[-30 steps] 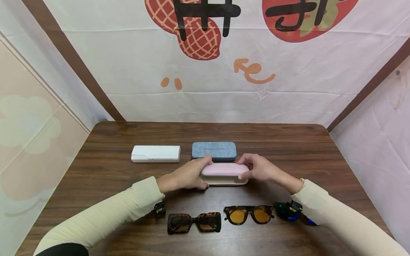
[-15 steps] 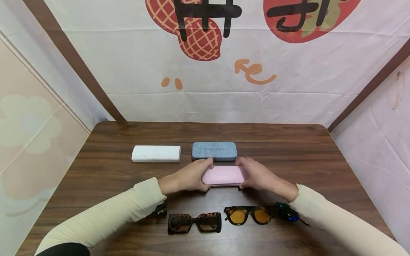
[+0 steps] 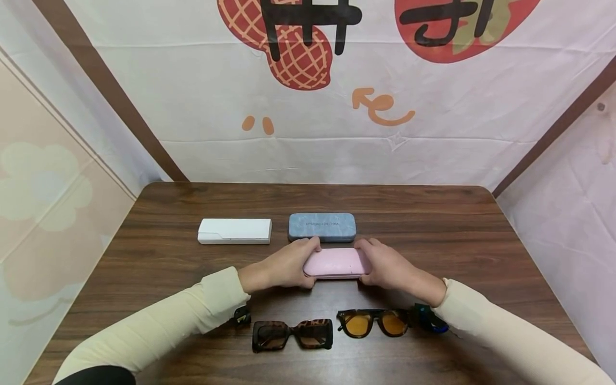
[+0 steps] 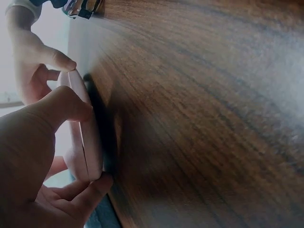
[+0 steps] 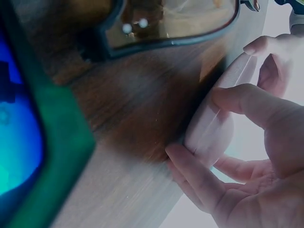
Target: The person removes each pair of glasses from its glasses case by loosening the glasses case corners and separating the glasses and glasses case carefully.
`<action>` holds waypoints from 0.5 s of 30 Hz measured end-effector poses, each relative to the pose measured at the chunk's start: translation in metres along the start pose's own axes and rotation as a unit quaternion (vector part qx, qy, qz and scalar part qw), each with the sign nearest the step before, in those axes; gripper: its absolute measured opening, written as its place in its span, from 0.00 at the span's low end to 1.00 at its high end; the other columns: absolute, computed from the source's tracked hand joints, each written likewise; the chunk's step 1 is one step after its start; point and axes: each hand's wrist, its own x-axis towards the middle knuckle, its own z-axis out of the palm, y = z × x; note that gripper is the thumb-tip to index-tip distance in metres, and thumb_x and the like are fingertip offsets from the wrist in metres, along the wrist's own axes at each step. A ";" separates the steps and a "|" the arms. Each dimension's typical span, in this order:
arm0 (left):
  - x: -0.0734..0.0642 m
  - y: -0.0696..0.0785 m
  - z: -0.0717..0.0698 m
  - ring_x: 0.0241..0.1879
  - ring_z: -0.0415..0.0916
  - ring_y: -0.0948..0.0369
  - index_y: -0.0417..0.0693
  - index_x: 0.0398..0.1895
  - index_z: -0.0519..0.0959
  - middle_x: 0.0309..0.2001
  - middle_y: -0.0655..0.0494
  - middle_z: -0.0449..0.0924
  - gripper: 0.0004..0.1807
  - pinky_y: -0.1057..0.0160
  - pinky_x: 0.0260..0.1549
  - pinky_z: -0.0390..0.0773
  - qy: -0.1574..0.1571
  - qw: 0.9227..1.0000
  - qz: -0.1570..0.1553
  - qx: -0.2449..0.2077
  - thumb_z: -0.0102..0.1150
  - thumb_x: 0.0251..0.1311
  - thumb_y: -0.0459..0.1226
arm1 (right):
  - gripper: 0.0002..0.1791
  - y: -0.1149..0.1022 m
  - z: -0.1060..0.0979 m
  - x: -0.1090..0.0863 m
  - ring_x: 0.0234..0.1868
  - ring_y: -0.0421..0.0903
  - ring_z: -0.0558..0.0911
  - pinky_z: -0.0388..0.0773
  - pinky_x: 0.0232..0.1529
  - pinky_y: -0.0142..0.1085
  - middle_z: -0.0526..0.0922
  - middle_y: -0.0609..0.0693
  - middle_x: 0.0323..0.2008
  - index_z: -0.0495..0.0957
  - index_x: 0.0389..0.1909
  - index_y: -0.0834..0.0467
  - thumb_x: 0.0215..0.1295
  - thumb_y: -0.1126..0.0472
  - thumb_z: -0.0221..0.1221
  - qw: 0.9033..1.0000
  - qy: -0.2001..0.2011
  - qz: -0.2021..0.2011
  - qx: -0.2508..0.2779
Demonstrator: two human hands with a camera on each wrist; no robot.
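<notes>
A pink glasses case (image 3: pixel 338 263), its lid down, lies mid-table with its long side facing me. My left hand (image 3: pixel 287 263) grips its left end, thumb at the near edge and fingers round the far side. At the opposite end my right hand (image 3: pixel 392 269) holds it the same way. Both wrist views show the thin seam between lid and base, with a thumb across the case (image 4: pixel 92 152) in the left one. Just behind it sits a blue glasses case (image 3: pixel 322 226) with faint lettering, its near edge close to my fingertips.
A white case (image 3: pixel 234 231) lies at the back left. Nearer me are tortoiseshell sunglasses (image 3: pixel 292 336) and amber-lensed sunglasses (image 3: pixel 373 323). Blue mirrored sunglasses (image 3: pixel 430 319) are partly under the right sleeve; a small dark object (image 3: pixel 241 315) shows by the left cuff. A printed cloth (image 3: pixel 308 155) hangs behind the table.
The pink case's lid was ajar a second ago and has come down shut. My right hand has moved its grip lower round the right end; the left hand has barely shifted.
</notes>
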 end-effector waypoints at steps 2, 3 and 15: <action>0.000 0.000 0.000 0.38 0.72 0.61 0.45 0.50 0.72 0.44 0.53 0.76 0.28 0.63 0.34 0.75 0.001 1.000 0.001 0.001 0.75 0.47 0.35 | 0.36 0.000 0.000 -0.001 0.47 0.51 0.79 0.80 0.46 0.47 0.78 0.61 0.55 0.74 0.62 0.63 0.51 0.62 0.77 1.000 0.005 -0.005 -0.001; 0.000 0.000 0.000 0.38 0.72 0.61 0.45 0.50 0.72 0.44 0.53 0.76 0.28 0.63 0.34 0.75 0.000 1.000 0.002 0.002 0.75 0.48 0.36 | 0.36 0.001 0.000 -0.001 0.47 0.51 0.79 0.80 0.46 0.47 0.79 0.61 0.54 0.74 0.61 0.63 0.51 0.62 0.77 1.000 0.009 -0.010 -0.001; 0.006 0.008 -0.003 0.41 0.72 0.61 0.47 0.51 0.71 0.46 0.55 0.75 0.26 0.62 0.38 0.76 -0.001 1.000 0.003 0.016 0.75 0.51 0.38 | 0.33 0.007 -0.014 -0.007 0.49 0.53 0.81 0.80 0.47 0.49 0.80 0.61 0.53 0.76 0.59 0.64 0.50 0.64 0.76 0.999 0.022 -0.026 -0.006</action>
